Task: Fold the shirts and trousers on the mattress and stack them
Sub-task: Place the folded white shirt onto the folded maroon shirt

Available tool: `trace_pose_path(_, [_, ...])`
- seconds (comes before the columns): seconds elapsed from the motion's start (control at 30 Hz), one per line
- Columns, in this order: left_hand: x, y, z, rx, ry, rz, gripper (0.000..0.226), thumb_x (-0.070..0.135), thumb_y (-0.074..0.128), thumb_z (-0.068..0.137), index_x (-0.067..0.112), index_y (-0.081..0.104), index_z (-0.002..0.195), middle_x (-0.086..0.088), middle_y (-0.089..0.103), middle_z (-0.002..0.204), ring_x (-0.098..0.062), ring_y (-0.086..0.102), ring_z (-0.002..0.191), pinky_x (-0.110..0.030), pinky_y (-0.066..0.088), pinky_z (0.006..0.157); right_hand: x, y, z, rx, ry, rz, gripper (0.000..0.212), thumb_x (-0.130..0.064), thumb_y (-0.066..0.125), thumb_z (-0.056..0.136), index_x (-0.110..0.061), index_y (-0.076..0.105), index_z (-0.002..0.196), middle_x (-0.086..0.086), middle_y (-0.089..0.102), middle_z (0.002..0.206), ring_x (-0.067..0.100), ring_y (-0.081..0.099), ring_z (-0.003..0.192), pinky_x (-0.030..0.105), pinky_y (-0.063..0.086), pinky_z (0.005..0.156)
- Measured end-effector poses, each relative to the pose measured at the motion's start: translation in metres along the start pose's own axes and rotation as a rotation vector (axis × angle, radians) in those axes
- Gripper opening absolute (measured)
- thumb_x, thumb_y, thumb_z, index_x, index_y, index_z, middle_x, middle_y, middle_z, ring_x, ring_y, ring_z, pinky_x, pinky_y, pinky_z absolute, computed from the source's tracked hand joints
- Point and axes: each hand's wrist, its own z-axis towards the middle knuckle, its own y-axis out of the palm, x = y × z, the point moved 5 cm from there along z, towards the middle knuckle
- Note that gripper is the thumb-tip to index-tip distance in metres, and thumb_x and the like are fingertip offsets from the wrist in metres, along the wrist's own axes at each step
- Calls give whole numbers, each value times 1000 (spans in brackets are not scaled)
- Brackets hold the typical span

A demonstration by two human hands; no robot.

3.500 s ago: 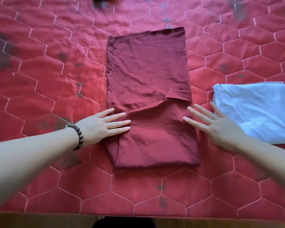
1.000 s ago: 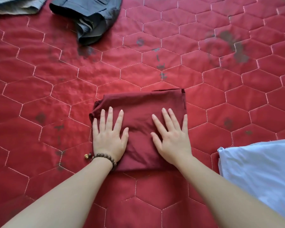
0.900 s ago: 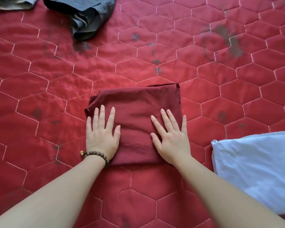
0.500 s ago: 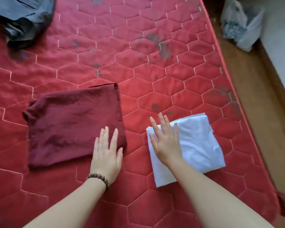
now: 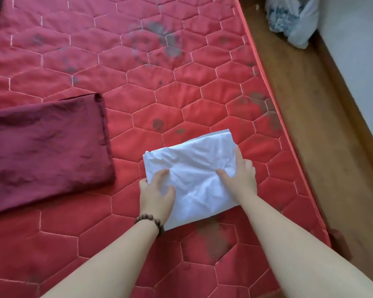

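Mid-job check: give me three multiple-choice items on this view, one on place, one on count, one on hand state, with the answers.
1. Where does the folded maroon garment lie relative to the white garment?
A. to its left
B. on top of it
C. to its right

2. How many folded garments lie in full view on the mattress?
A. one
B. two
C. four

3. What is the left hand doing?
A. hanging idle
B. gripping the white garment
C. pressing the maroon garment

Answers: 1 A, red quilt shows between them; 2 B, one maroon, one white; 3 B, its fingers curl on the edge, as the right hand does opposite.
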Motion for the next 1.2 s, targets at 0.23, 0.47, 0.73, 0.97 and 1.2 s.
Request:
trace_pose_path(0.23, [9, -9, 16, -20, 30, 24, 46, 14, 62, 85, 30, 57, 128, -2, 50, 116, -18, 53, 103, -17, 31, 88, -10, -7, 11, -139, -3, 205, 65, -33, 70, 83, -31, 43, 141, 5, 44, 135, 22, 47, 124, 26, 32, 94])
trace_pose_path(0.47, [31, -78, 34, 65, 147, 35, 52, 8, 55, 87, 28, 52, 135, 3, 45, 111, -15, 52, 99, -13, 31, 80, -87, -23, 1, 82, -187, 190, 38, -19, 63, 90, -14, 60, 127, 6, 57, 129, 22, 49, 122, 14, 25, 89])
trace_pose_path(0.73, [-3, -245, 66, 320, 234, 126, 52, 12, 61, 89, 34, 52, 135, 7, 50, 108, -6, 48, 92, -17, 35, 84, -250, 28, -34, 63, -459, 263, 40, -15, 56, 95, -11, 52, 134, 6, 53, 127, 19, 50, 116, 11, 27, 85])
trace_pose_path(0.97, [-67, -338, 88, 386, 185, 217, 48, 16, 62, 90, 32, 53, 135, 1, 55, 117, -21, 58, 101, -23, 38, 84, -336, 100, -65, -39, -520, 280, 47, -13, 50, 97, -17, 42, 143, 2, 48, 130, 14, 49, 112, 14, 30, 82])
trace_pose_path(1.2, [-117, -355, 115, 348, 67, 366, 44, 16, 55, 94, 26, 52, 137, 1, 41, 147, -25, 53, 120, -34, 41, 92, -339, 153, -56, -166, -456, 125, 56, -10, 47, 97, -18, 30, 150, 12, 41, 135, 27, 48, 116, 21, 31, 80])
